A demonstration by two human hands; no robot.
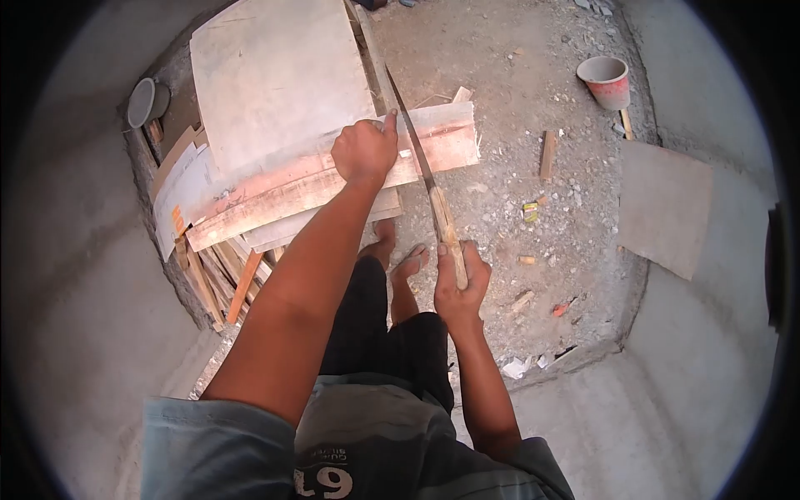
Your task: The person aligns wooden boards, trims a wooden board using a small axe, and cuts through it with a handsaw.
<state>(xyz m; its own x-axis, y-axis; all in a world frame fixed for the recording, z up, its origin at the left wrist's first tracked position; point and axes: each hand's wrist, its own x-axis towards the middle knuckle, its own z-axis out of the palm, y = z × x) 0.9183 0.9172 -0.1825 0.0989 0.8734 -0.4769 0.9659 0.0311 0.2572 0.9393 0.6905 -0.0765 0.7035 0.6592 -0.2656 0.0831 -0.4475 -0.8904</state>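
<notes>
A long plank [292, 185] with pinkish stains lies across a stack of boards, its right end sticking out past the stack. On the plank, near a large pale panel [279, 79], rests my left hand [367, 152], fingers curled around its far edge and thumb pointing out. My right hand [463, 283] is closed around the wooden handle of a handsaw [421, 157]. The narrow dark blade runs up and left across the plank, just right of my left hand. Whether it has cut into the wood cannot be made out.
Wood strips [208, 283] lie under the stack at left. A round bucket [148, 103] stands behind them. A red-and-grey bucket [607, 83] is at the back right, near a flat board [667, 204] against the wall. Rubble and a wood scrap [547, 155] lie on the floor.
</notes>
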